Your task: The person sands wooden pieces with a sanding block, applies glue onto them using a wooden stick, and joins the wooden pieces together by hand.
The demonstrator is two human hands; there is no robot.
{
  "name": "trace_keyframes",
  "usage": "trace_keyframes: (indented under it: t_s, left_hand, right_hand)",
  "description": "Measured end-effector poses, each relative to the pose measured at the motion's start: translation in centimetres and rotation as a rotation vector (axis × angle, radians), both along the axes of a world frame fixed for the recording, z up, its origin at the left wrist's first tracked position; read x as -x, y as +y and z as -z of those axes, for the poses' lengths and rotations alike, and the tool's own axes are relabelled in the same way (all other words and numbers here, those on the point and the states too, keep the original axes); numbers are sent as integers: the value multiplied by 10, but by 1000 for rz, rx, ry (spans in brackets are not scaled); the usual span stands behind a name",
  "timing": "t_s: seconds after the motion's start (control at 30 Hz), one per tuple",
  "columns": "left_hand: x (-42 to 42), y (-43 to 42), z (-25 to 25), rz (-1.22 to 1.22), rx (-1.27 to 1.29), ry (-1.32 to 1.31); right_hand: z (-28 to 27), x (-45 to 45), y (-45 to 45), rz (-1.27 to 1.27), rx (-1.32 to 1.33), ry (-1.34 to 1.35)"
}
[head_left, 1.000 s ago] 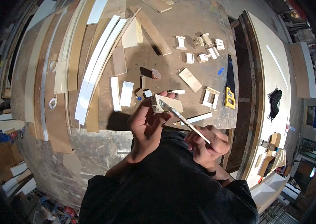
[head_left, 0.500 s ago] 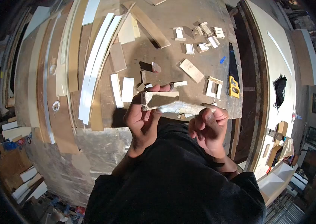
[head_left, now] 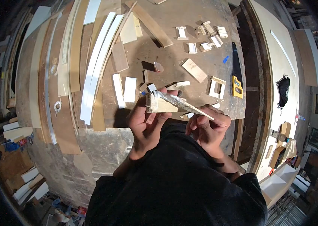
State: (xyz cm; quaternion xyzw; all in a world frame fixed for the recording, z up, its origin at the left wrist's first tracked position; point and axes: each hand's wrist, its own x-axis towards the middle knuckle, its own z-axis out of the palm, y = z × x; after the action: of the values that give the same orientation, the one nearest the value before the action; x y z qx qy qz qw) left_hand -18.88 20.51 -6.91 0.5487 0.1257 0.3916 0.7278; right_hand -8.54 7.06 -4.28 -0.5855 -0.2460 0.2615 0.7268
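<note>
My left hand (head_left: 143,126) is closed around a small pale wooden block (head_left: 163,107), fingers behind and thumb in front. My right hand (head_left: 212,130) pinches the lower right end of a thin flat wooden strip (head_left: 207,113). The strip slants up to the left, and its far part, coated in something grey, white and shiny, lies across the top of the block. I cannot tell what the coating is. Just beyond my hands, small wood offcuts (head_left: 183,83) and a small open wooden frame (head_left: 217,87) lie on the brown worktable (head_left: 177,52).
Several small wooden assemblies (head_left: 205,47) sit at the back right. A yellow-handled saw (head_left: 237,87) lies near the table's right edge, close to a flat wooden board (head_left: 194,70). Long white strips (head_left: 98,71) and boards cover the left side. A black cloth (head_left: 283,90) rests on the right-hand bench.
The strip has swung from nearly level to a steep slant, its left end now higher and its right end lower. Both hands stay in nearly the same place, still holding block and strip.
</note>
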Motion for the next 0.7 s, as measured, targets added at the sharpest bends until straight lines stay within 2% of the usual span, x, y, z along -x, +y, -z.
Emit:
trace_keyframes:
  t_s: [0.13, 0.43, 0.6, 0.7]
  left_hand:
    - [0, 0, 3, 29, 7, -14]
    - [-1, 1, -2, 21, 21, -11]
    - [0, 2, -6, 10, 12, 34]
    - [-1, 0, -13, -7, 33, 75]
  right_hand:
    - [5, 3, 1, 51, -47, 77]
    - [10, 3, 1, 67, -57, -69]
    - [15, -7, 0, 33, -74, -513]
    - [14, -7, -4, 36, -46, -448]
